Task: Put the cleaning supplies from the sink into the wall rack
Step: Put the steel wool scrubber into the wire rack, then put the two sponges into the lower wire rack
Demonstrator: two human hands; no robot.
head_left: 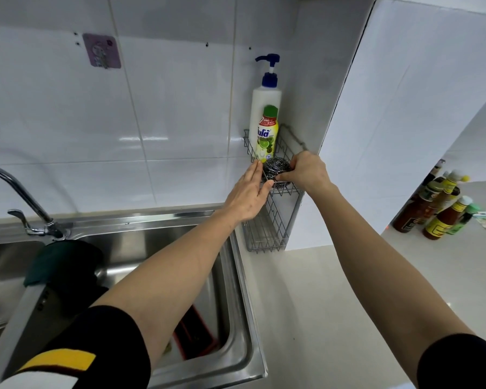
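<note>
While both arms reach to the wall rack (275,217), the right hand (309,171) curls its fingers round the steel scourer (275,170) in the upper tier, beside the green bottle (266,133). The left hand (249,195) lies flat, fingers straight, against the rack's front edge.

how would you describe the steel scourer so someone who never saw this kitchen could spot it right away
Find the wire wall rack in the tiled corner right of the sink. In its upper basket, in front of two upright bottles, sits the steel scourer between the left hand and right hand. It is the only grey, shiny tangled ball there.
</note>
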